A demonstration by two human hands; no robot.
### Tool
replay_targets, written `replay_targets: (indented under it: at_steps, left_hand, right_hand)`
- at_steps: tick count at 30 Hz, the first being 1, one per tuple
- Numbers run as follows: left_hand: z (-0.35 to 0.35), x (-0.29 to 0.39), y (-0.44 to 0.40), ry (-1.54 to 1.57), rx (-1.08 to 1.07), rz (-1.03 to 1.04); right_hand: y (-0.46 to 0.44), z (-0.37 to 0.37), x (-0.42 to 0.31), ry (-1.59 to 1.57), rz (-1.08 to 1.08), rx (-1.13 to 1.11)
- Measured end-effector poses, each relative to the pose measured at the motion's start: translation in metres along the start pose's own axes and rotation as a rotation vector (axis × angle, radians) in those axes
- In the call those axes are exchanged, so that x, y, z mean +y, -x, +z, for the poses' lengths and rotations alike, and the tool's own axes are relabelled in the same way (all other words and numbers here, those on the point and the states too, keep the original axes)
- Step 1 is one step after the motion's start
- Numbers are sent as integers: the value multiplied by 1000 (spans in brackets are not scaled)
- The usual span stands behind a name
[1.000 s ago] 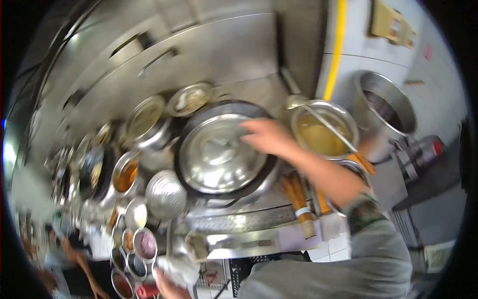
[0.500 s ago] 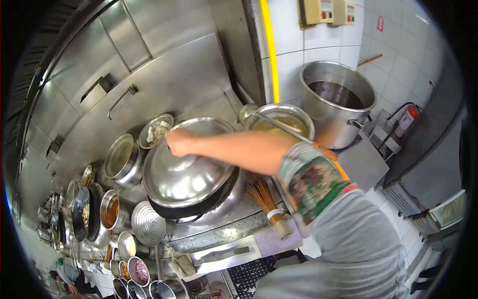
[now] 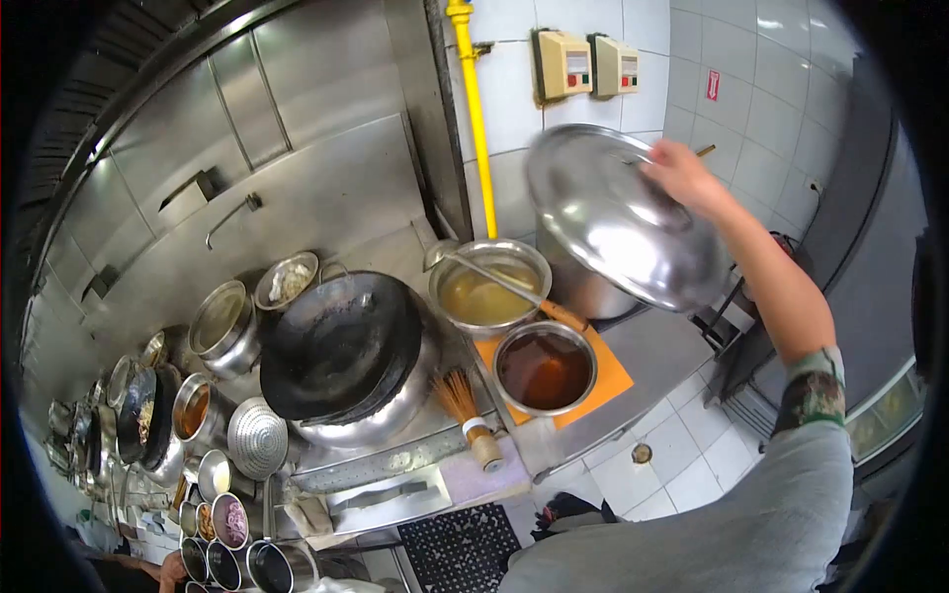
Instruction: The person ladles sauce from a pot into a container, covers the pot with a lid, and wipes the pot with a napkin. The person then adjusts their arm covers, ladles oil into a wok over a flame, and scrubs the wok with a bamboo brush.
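My right hand [image 3: 682, 176] grips the top handle of a large round metal lid [image 3: 618, 222]. The lid is tilted in the air at the right, in front of the big stock pot [image 3: 583, 282], hiding much of it. The black wok [image 3: 341, 346] sits uncovered on its burner, dark inside. A bowl of yellowish liquid [image 3: 474, 296] has a wooden-handled ladle [image 3: 509, 285] lying across it. Nearer stands a bowl of reddish-brown liquid [image 3: 544, 371] on an orange board [image 3: 608, 381]. My left hand is out of view.
A bamboo brush [image 3: 470, 420] lies right of the wok, and a perforated skimmer [image 3: 259, 440] left of it. Pots and small containers, one with chopped purple pieces [image 3: 231, 521], crowd the left. Another person's arm [image 3: 148, 570] shows at the lower left. A yellow pipe [image 3: 474, 128] runs up the wall.
The lid has come off the wok and moved right and up in my right hand. The wok's inside now shows. My view has turned right, and my left hand has left the frame.
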State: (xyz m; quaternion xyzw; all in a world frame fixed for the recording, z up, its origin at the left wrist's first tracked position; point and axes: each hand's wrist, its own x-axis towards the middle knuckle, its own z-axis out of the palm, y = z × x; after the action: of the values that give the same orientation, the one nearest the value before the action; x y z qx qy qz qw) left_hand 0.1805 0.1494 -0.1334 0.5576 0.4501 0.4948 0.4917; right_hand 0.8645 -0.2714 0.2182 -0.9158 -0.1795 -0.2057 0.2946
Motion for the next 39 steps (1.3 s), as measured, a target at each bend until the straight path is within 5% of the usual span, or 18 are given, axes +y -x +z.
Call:
replay_targets:
  at_steps: [2, 4, 6, 8, 9, 12, 16, 17, 23, 33, 39]
  left_hand:
    - [105, 149, 61, -423, -218, -40]
    - [190, 148, 70, 157, -235, 105]
    - [254, 161, 56, -98, -530, 196]
    - [357, 216, 72, -224, -607, 287]
    - [416, 216, 68, -166, -608, 482]
    - [584, 242, 74, -62, -605, 597]
    - [767, 251, 80, -192, -583, 792]
    - [804, 240, 72, -288, -540, 988]
    - [889, 206, 68, -923, -830, 1040]
    - [1062, 201, 76, -941, -913, 1195]
    - [1108, 234, 183, -657, -1295, 1410]
  right_hand:
    - [20, -42, 43, -3, 102, 24]
    - [28, -67, 109, 8, 138, 106]
    - [39, -91, 172, 42, 136, 146]
    - [56, -114, 220, 65, 167, 190]
    - [62, -126, 243, 38, 198, 169]
    - [79, -151, 290, -114, 261, 195]
    - [89, -167, 368, -194, 269, 157]
    - [89, -171, 377, -223, 282, 132]
    - [85, -174, 407, -260, 361, 85]
    - [60, -139, 446, -190, 430, 13]
    - [34, -110, 499, -179, 373, 58]
